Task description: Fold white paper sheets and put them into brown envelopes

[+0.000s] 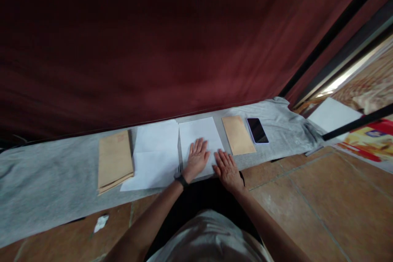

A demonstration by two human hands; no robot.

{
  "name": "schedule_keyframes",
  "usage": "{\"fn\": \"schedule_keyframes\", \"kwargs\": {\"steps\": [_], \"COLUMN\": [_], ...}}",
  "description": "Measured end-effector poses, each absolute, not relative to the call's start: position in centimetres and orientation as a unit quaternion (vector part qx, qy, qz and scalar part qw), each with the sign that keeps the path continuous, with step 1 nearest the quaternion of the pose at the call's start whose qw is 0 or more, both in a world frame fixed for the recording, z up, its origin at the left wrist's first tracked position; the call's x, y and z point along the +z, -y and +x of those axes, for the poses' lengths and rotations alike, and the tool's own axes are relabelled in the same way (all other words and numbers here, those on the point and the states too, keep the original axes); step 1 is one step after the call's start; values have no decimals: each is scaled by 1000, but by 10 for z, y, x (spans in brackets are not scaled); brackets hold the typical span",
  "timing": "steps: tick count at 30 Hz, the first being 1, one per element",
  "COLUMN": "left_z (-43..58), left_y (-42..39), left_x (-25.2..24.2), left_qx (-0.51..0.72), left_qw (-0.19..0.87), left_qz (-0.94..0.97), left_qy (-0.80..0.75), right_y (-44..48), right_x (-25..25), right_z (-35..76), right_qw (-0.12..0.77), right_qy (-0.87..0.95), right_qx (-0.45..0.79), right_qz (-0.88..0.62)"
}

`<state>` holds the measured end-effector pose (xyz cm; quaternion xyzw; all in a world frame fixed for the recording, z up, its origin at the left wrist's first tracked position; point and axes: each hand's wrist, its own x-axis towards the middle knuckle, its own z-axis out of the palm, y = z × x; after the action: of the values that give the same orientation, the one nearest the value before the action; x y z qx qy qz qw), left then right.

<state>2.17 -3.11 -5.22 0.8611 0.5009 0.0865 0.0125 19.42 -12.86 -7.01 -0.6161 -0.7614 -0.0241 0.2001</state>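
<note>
My left hand (197, 156) lies flat on a sheet of white paper (196, 127), fingers stretched out. At the sheet's lower right corner rests my right hand (227, 170), also flat, with its fingertips on the paper's edge. To the left is a stack of white paper (156, 143) with a crease across it. Farther left sits a pile of brown envelopes (114, 156). A single brown envelope (238, 135) lies just right of the sheet, and a phone (257, 130) with a dark screen is beside it.
Everything lies on a long narrow surface covered with grey cloth (55, 184), against a dark red curtain-like sheet (172, 57). A black bar (331, 32) slants at the right. On the tiled floor are a white scrap (101, 223) and a printed red and yellow package (371, 143).
</note>
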Motion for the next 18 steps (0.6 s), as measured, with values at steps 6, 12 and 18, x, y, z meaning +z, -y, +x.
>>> {"fn": "schedule_keyframes", "kwargs": {"steps": [6,12,18], "left_z": [-6,-26,-29], "left_y": [89,102,109], "left_x": [-47,-39,-36], "left_qx": [77,52,33], "left_qw": [-4,-10,-11], "left_qz": [886,891,898], "left_qy": [-457,-451,-438], "right_y": [129,128,128], "right_x": [-70,-72,-75], "right_z": [196,196,197], "right_qw": [199,196,199], "right_qy": [765,767,768], "right_qx": [-26,-30,-36], "right_qz": [-612,-610,-608]}}
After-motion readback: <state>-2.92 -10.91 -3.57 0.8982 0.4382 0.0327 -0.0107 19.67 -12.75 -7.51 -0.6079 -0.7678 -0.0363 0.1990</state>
